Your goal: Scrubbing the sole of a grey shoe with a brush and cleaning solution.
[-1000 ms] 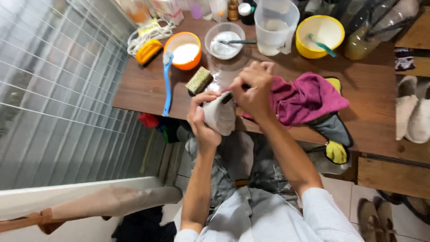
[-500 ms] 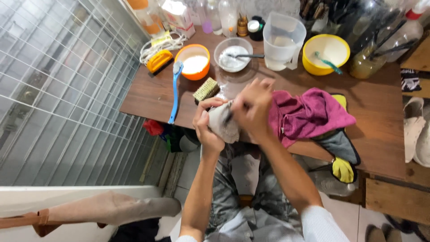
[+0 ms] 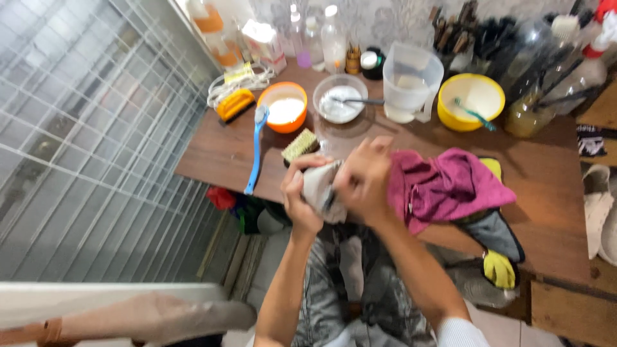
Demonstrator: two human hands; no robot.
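My left hand point(image 3: 297, 204) grips a white and grey item point(image 3: 317, 184), possibly a shoe, from the left, just in front of the brown table's point(image 3: 212, 157) near edge. My right hand point(image 3: 364, 182) is closed against the item's right side, with a thin dark tool point(image 3: 328, 200) between its fingers; blur hides what kind of tool it is. A magenta cloth point(image 3: 450, 186) lies crumpled on the table right next to my right hand. A small bristle scrub brush point(image 3: 300, 146) lies just beyond my left hand.
On the table are a blue long-handled brush point(image 3: 256, 151), an orange bowl of white liquid point(image 3: 283, 106), a clear bowl with a spoon point(image 3: 340, 99), a clear jug point(image 3: 411, 83) and a yellow bowl point(image 3: 469, 99). Bottles line the back. A metal grid point(image 3: 83, 148) stands left, white shoes point(image 3: 601, 205) right.
Both hands stay closed around the white item and shift slightly against it. The view has tilted up, showing more of the table's back and the bottles.
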